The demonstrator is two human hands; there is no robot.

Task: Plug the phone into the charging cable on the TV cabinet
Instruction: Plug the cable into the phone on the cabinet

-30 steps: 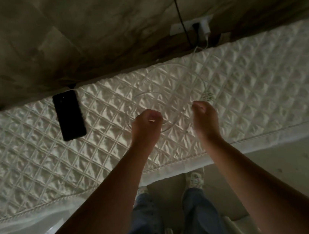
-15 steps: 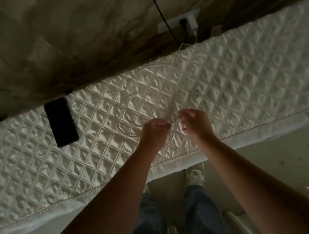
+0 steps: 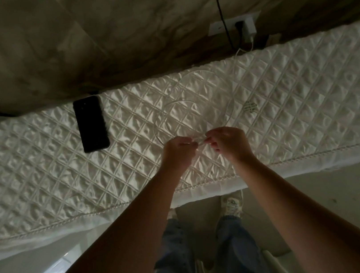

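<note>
A black phone (image 3: 91, 123) lies flat on the TV cabinet's quilted white cover (image 3: 40, 176), left of my hands. A thin white charging cable (image 3: 226, 96) loops in coils over the cover and runs back to a white charger (image 3: 249, 28) in the wall socket. My left hand (image 3: 178, 153) and my right hand (image 3: 229, 144) meet near the cabinet's front, both pinching the cable. Its end stretches between my fingertips. The plug tip itself is too small to make out.
A black cord (image 3: 219, 8) hangs down the marbled wall to the socket strip (image 3: 231, 25). A small woven tie (image 3: 250, 106) lies on the cover right of the cable coils. Below the cabinet's front edge are the floor and my jeans and shoes.
My hands drew together from apart and both now pinch the cable between them. The small tie left my right hand and lies on the cover. The view shifted.
</note>
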